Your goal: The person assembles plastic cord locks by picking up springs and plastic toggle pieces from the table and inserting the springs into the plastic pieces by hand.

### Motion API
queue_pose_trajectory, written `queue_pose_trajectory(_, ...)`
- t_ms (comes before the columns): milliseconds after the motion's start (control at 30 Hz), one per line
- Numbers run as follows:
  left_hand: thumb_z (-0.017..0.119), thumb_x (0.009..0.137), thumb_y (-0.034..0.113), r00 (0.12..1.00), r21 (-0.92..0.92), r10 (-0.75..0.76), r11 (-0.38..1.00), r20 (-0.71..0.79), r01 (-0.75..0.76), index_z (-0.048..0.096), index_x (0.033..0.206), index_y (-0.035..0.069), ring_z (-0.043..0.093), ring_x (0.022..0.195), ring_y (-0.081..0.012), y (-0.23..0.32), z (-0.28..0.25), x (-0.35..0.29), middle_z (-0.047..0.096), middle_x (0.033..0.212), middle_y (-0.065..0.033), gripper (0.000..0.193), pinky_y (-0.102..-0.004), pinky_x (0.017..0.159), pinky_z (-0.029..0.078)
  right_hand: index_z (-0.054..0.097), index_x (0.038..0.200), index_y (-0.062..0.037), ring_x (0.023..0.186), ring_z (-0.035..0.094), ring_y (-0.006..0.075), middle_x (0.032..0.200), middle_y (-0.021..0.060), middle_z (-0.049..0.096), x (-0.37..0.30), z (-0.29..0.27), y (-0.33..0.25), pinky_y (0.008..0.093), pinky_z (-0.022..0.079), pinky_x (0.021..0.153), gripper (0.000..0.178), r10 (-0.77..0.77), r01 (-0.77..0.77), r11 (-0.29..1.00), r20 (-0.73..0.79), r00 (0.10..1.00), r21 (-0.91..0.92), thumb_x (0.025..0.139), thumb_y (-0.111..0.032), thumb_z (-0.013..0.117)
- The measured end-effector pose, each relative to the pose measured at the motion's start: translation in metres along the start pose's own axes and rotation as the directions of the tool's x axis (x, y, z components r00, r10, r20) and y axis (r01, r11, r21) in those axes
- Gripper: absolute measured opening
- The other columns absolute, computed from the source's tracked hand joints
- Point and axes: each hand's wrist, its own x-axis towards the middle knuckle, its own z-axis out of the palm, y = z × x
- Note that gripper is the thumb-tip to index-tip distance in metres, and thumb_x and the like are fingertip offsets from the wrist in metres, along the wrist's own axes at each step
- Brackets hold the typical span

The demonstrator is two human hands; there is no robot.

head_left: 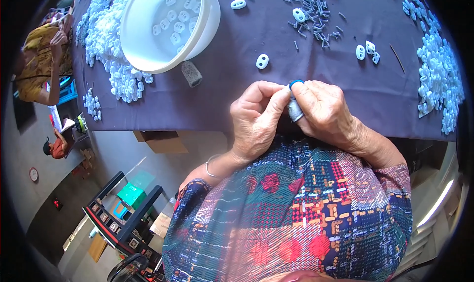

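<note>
Seemingly partway — left hand (pixel 254 113) and right hand (pixel 325 107) are pinched closed, grasping what I cannot tell, white oval plastic toggles (pixel 176 38) in the round white plastic tub (pixel 210 28) — grey coiled metal springs (pixel 323 21) and white plastic heaps (pixel 437 77) left.

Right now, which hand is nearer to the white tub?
Left. The left hand is to the right of the tub, on its near side; the right hand is farther right.

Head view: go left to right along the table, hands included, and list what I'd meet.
Left pile of small white pieces, white tub, left hand, right hand, thin brown stick, right pile of small white pieces.
</note>
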Motion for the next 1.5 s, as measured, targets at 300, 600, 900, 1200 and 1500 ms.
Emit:
queue_pose_trajectory(300,0.061,0.087,0.007,1.0,-0.05,-0.021,0.999,0.018,0.022,0.06,0.091,-0.003,0.058,0.07,-0.0065,0.002,-0.001,0.002,0.063,0.082,-0.0036,0.011,-0.0193,0.064,0.048,0.05,0.08,0.0017,0.057,0.056,0.0306,0.065,0.0141,0.052,0.001,-0.001,0.001,0.0376,0.045,0.05,0.016,0.024,-0.024,0.999,0.001,1.0,0.024,0.07,0.0,0.062)
queue_pose_trajectory(600,0.061,0.088,0.012,0.986,-0.123,-0.136,0.981,0.098,0.147,0.06,0.09,-0.002,0.062,0.071,-0.0122,0.003,-0.009,0.004,0.064,0.083,-0.0072,0.015,-0.0234,0.066,0.051,0.055,0.087,0.0023,0.058,0.039,0.0011,0.065,-0.0053,0.047,0.006,-0.022,0.008,0.02,0.032,0.048,0.011,0.417,-0.452,0.74,0.188,0.889,0.499,0.083,-0.005,0.061)
queue_pose_trajectory(900,0.061,0.088,0.013,0.972,-0.175,-0.179,0.963,0.155,0.205,0.06,0.091,-0.002,0.063,0.07,-0.0128,0.005,-0.014,0.006,0.065,0.083,-0.0083,0.016,-0.0235,0.065,0.051,0.058,0.087,-0.0006,0.058,0.045,-0.0002,0.067,-0.0053,0.053,0.011,-0.029,0.008,0.0172,0.035,0.049,0.012,0.447,-0.589,0.56,0.385,0.807,0.583,0.087,-0.012,0.057)
queue_pose_trajectory(1200,0.061,0.086,0.01,0.977,-0.121,-0.182,0.973,0.106,0.195,0.061,0.091,-0.002,0.061,0.068,-0.0111,0.008,-0.008,0.005,0.065,0.08,-0.0074,0.013,-0.0229,0.066,0.05,0.057,0.086,0.0007,0.056,0.046,0.002,0.066,-0.0028,0.054,0.007,-0.025,0.008,0.0194,0.037,0.048,0.01,0.432,-0.524,0.651,0.301,0.85,0.548,0.085,-0.009,0.056)
queue_pose_trajectory(1500,0.062,0.086,0.009,0.974,-0.06,-0.178,0.98,0.14,0.188,0.061,0.092,-0.002,0.061,0.069,-0.0092,0.008,-0.009,0.004,0.065,0.079,-0.0066,0.012,-0.0212,0.066,0.049,0.056,0.084,0.0032,0.059,0.048,0.0088,0.065,0.0039,0.054,0.01,-0.031,0.01,0.0252,0.038,0.052,0.009,0.369,-0.49,0.702,0.325,0.871,0.517,0.079,-0.004,0.057)
